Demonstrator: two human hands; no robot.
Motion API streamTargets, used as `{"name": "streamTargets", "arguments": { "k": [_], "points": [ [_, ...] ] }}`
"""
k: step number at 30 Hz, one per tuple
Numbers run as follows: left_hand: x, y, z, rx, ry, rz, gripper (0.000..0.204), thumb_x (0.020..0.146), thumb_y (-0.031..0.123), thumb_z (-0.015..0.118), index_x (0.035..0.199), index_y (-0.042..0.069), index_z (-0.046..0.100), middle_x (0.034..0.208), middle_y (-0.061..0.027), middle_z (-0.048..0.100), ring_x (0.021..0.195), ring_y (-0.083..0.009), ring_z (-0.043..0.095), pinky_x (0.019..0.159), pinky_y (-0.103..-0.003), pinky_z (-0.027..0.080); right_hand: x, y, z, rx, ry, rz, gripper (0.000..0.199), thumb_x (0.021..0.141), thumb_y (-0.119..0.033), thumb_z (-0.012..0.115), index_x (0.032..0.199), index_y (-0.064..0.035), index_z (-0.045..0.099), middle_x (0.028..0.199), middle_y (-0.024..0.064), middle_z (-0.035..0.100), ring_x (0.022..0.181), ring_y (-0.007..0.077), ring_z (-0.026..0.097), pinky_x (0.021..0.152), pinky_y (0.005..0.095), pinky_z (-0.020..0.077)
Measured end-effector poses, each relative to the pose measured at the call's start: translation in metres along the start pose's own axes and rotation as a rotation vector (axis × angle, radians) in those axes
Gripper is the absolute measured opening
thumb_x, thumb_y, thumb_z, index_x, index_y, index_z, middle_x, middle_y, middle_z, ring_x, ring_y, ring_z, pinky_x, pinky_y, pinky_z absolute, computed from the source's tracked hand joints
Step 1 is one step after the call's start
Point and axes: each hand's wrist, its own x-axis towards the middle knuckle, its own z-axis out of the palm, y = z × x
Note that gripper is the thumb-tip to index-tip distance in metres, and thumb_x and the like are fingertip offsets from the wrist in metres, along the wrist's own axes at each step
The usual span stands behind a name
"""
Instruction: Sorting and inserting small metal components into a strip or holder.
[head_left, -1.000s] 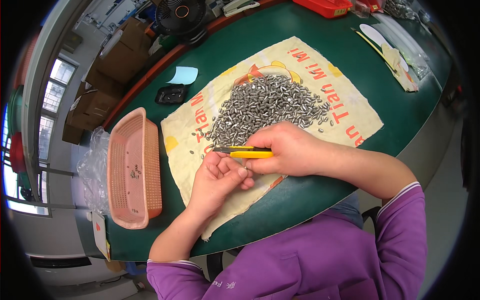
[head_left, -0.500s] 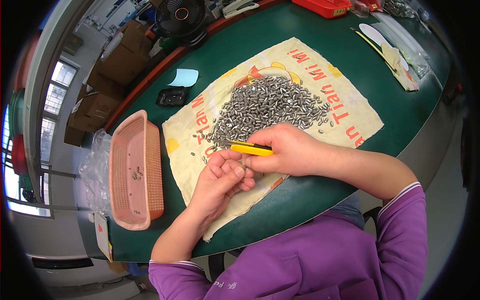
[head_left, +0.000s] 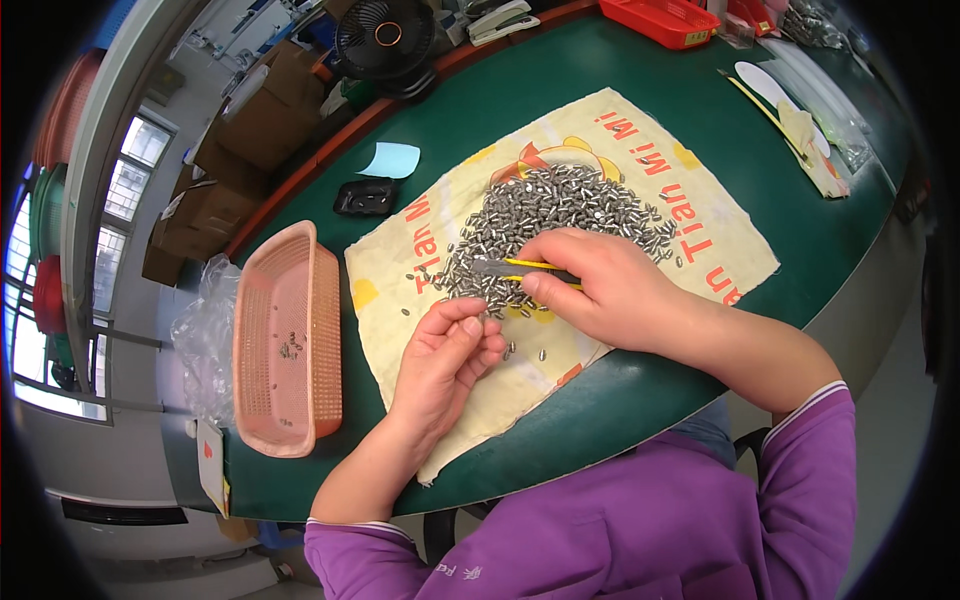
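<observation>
My right hand is closed around a yellow-and-black utility knife, whose grey tip points left over the pile. Just to its lower left, my left hand is turned palm up with thumb and fingertips pinched together; whatever small thing they hold is too hidden to name. A large heap of small, shiny, capsule-shaped metal pieces lies beyond both hands. The heap rests on a pale yellow cloth with orange print. A few stray pieces lie on the cloth beside my left fingertips.
Left of the cloth stands a long pink plastic basket with a few pieces inside. A black tray and blue paper lie behind it. A black fan, a red tray and plastic sleeves line the green table's far side.
My hands have drawn apart. The right hand with the knife has moved up and away over the pile, and the knife has turned. The whole view has shifted slightly.
</observation>
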Motion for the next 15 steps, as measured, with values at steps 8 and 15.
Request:
{"name": "streamTargets", "arguments": {
  "k": [8, 15],
  "points": [
    [0.0011, -0.0001, -0.0006, -0.048, 0.054, 0.035, 0.024, 0.105, 0.012, 0.062, 0.128, 0.006, 0.062, 0.109, -0.0080, 0.072, 0.096, -0.0156, 0.071, 0.087, -0.029, 0.061, -0.0045, -0.0043, 0.0039, -0.193, 0.054, -0.188, 0.022, 0.092, -0.018, 0.072, 0.112, -0.0089, 0.071, 0.097, 0.0073, 0.072, 0.090, 0.0283, 0.070, 0.078, 0.0408, 0.0563],
    [0.0021, -0.0017, -0.0011, -0.080, 0.021, 0.045, 0.022, 0.105, 0.012, 0.062, 0.126, 0.007, 0.063, 0.108, -0.0072, 0.073, 0.096, -0.0157, 0.072, 0.087, -0.029, 0.061, -0.0051, -0.0030, 0.0081, -0.203, 0.053, -0.179, 0.022, 0.091, -0.018, 0.072, 0.112, -0.0103, 0.071, 0.097, 0.0061, 0.073, 0.086, 0.0271, 0.069, 0.076, 0.0405, 0.0567]
  ]
}}
